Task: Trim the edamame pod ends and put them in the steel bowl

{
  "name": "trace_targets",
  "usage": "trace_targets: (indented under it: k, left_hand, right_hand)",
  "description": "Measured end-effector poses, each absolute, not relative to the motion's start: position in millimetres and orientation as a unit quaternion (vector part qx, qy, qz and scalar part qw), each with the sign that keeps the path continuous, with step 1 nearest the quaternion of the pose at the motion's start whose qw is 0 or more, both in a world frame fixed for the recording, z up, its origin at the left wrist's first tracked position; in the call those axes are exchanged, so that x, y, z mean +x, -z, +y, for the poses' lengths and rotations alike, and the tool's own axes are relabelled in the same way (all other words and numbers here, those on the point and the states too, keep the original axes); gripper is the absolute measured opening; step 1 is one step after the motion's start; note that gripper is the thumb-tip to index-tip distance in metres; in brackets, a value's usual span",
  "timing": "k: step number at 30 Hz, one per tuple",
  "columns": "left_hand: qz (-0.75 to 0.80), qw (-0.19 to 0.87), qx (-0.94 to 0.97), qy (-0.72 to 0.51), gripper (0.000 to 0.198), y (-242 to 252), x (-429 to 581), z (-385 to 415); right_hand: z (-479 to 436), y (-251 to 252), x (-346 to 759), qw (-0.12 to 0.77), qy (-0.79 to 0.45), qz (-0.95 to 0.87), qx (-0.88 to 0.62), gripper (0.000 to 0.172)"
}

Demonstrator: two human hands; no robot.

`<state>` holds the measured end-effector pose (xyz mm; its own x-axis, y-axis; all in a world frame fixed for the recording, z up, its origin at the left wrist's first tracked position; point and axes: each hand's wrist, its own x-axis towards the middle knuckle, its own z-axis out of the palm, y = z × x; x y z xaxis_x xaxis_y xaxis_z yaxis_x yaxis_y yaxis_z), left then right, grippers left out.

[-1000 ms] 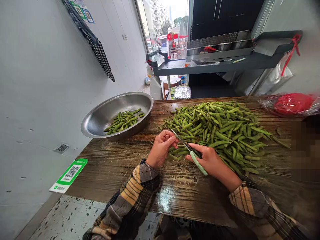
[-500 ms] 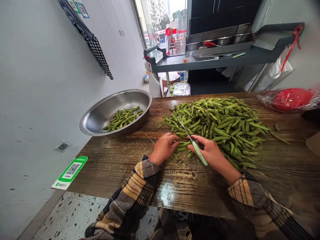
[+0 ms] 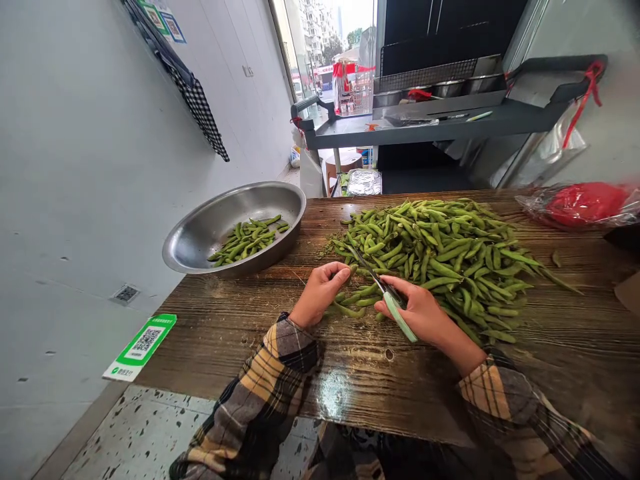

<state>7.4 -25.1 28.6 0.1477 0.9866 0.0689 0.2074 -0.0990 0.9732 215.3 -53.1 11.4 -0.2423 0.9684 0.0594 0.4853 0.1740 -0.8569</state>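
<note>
My right hand (image 3: 425, 313) is closed around a pair of scissors (image 3: 399, 317) with pale green handles. The dark blades point up and left, over the near edge of a large heap of green edamame pods (image 3: 440, 247). Left of the blades, my left hand (image 3: 323, 291) pinches with thumb and forefinger. A bit of an edamame pod shows at its fingertips, close to the blades; most of it is hidden. Several loose pods (image 3: 353, 311) lie on the wooden table between my hands. A wide steel basin (image 3: 187, 250) at the left holds a small pile of pods.
Under everything is the dark wooden table (image 3: 225, 333). A green payment-code sign (image 3: 143, 347) stands at its left edge. Red stuff in clear plastic (image 3: 583, 203) lies at the back right. Beyond the table is a grey cart (image 3: 360, 137) with a knife and metal pans behind.
My left hand has lifted slightly from the loose pods, and its thumb and forefinger have come together in a pinch. The scissors in my right hand have barely shifted.
</note>
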Motion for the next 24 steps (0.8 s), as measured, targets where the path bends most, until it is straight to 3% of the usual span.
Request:
trace_targets:
  k: [24]
  left_hand:
    - [0.462, 0.498, 0.603, -0.418, 0.029, -34.7, 14.3, -33.8]
  right_hand:
    - [-57.5, -7.4, 213.4, 0.323, -0.323, -0.752, -0.476, 0.048]
